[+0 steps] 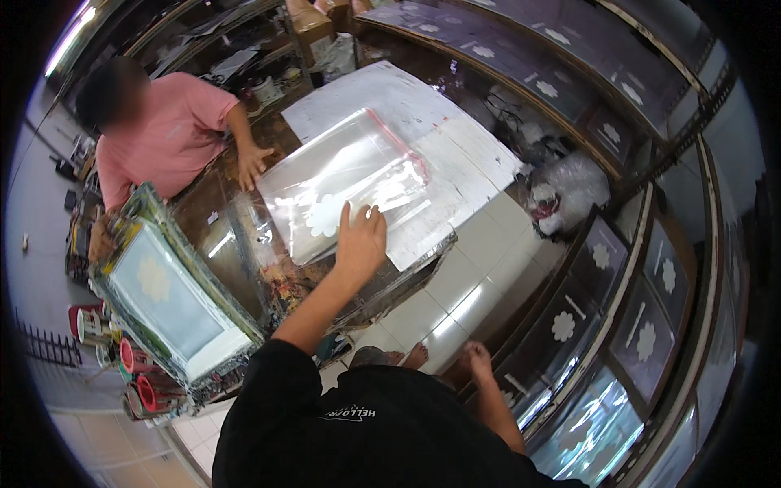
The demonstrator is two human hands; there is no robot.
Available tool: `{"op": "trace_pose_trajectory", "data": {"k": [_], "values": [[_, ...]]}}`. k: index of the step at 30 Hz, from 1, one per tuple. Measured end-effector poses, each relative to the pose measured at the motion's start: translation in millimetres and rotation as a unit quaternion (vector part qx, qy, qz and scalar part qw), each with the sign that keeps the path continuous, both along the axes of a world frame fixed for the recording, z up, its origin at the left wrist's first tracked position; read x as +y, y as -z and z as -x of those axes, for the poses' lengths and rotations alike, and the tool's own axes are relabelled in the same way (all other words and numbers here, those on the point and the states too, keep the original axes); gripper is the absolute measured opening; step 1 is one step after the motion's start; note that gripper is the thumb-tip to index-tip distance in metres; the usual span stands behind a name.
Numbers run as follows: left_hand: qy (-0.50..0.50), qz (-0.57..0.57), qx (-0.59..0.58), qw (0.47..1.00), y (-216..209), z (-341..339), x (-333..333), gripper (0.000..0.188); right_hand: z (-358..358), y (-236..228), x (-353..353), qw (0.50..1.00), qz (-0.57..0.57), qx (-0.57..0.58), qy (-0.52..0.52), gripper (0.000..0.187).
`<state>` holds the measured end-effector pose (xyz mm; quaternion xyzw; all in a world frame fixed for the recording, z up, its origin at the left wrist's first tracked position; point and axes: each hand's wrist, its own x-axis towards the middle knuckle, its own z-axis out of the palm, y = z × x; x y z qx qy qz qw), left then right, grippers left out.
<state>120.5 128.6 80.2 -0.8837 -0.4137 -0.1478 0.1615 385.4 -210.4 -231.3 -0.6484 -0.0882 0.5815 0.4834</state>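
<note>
A stack of clear plastic bags (338, 163) with a pink-red edge strip lies on a white board (468, 154). A white flower shape shows on its near part. My left hand (363, 240) rests on the near edge of this plastic beside the flower, fingers stretched out and slightly apart. Low at my right side, my right hand (476, 358) hangs with curled fingers near the rack, and nothing shows in it. Across the table a person in a pink shirt (171, 122) has one hand (251, 165) by the plastic's far-left corner.
A screen-printing frame (220, 354) with a pale flower stands tilted at left, the person's other hand (101, 240) on its edge. Red buckets (154, 390) sit below it. Racks (643, 244) with flower-printed sheets line the right. Crumpled clear plastic (573, 187) lies beyond the board.
</note>
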Motion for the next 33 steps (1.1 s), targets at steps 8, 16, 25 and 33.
{"op": "trace_pose_trajectory", "data": {"k": [8,16,25,33], "values": [[0.248,0.085,-0.015,0.965,-26,-28,-128,0.040,22,-291,94,0.869,-0.439,0.221,0.054,0.047],[0.399,0.125,0.012,0.908,22,31,-227,0.048,96,-293,2,0.962,-0.199,-0.172,0.076,0.031],[0.545,0.406,-0.021,0.734,38,212,-324,0.056,257,-204,-146,0.948,-0.108,-0.152,0.259,0.033],[0.409,0.610,0.014,0.678,122,329,-391,0.039,309,-138,-274,0.908,-0.034,-0.119,0.401,0.049]]}}
